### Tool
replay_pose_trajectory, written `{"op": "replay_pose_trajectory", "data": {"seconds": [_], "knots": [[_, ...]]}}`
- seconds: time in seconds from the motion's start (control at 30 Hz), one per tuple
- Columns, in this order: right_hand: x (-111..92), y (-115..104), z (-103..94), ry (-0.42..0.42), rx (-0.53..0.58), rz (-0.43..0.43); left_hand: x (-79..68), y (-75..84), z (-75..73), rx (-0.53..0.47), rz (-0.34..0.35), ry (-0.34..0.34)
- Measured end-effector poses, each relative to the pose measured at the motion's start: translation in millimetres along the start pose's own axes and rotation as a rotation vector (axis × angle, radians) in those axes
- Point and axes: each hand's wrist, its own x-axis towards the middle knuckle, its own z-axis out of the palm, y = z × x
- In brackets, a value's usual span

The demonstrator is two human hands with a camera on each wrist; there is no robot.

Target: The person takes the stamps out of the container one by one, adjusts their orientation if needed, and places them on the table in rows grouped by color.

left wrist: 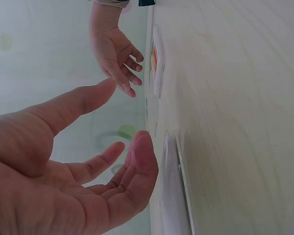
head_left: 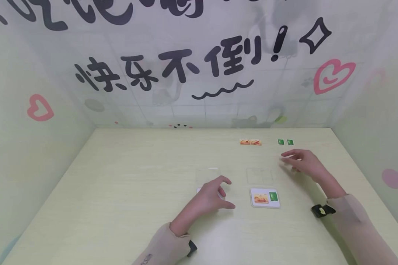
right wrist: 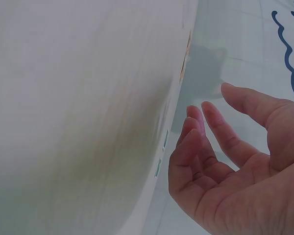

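Note:
My left hand hovers with fingers apart over a flat white-backed case, most of which it hides in the head view. To its right lies a clear case with a white card, bearing an orange stamp and a green stamp. My right hand is raised above the table, fingers loosely bent and nothing between them. Nearest to it, at the back, are two small green stamps. Further left, two orange stamps lie side by side.
Two clear plastic covers lie flat behind the cases, the left one partly behind my left hand. Pale walls with printed lettering enclose the wooden table at the back and both sides.

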Motion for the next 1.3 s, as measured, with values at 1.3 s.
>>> {"op": "replay_pose_trajectory", "data": {"seconds": [1.3], "knots": [[-37.1,-17.9,25.4,-0.119,0.022,-0.073,10.9,19.4,27.7,0.062,-0.036,-0.048]]}}
